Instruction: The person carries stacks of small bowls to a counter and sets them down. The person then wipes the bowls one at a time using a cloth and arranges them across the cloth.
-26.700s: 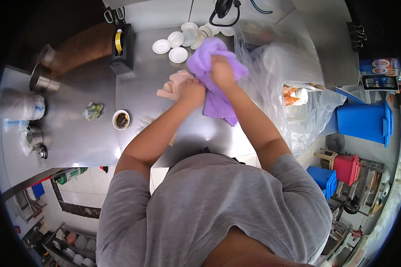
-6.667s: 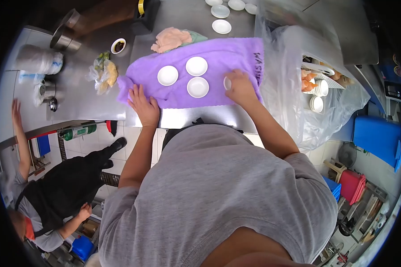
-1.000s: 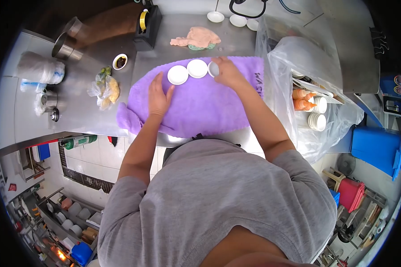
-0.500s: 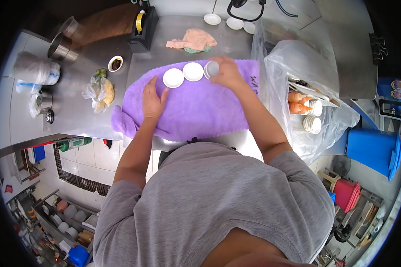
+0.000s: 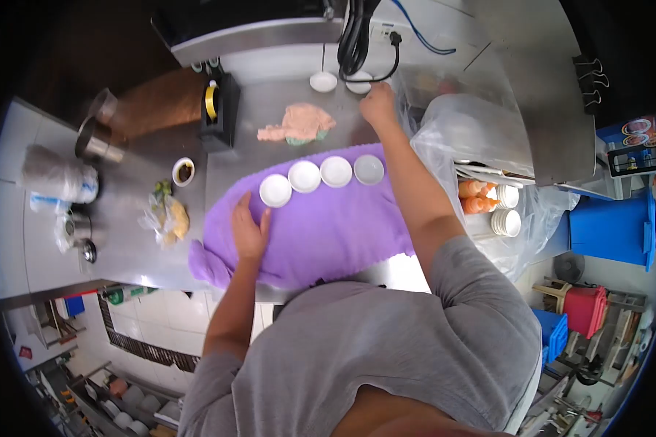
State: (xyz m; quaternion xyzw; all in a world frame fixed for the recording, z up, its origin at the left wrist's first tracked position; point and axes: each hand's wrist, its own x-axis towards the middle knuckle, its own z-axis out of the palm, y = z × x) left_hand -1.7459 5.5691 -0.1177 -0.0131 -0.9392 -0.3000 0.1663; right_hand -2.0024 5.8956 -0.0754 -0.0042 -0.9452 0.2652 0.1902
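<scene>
On the steel counter a purple towel (image 5: 310, 229) lies spread, with several small round dishes in a row along its far edge, from a white dish (image 5: 275, 191) at the left to a greyer dish (image 5: 369, 170) at the right. My left hand (image 5: 251, 227) rests on the towel below the leftmost dish, its fingers apart and nothing in it. My right hand (image 5: 378, 104) reaches to the back of the counter, at the near edge of a white dish (image 5: 358, 82); its fingertips are too small to make out. Another white dish (image 5: 323, 81) sits left of it.
A pink cloth (image 5: 305, 122) lies behind the towel. Left are a sauce bowl (image 5: 184, 172), a food bag (image 5: 169, 218) and a black tape dispenser (image 5: 221, 113). Clear plastic covers a rack with orange bottles (image 5: 478, 197) at the right. Black cable (image 5: 353, 44) hangs at the back.
My right hand has let go of the dishes on the towel and moved to the back of the counter. The towel row shows one more separate dish. The view has tilted up.
</scene>
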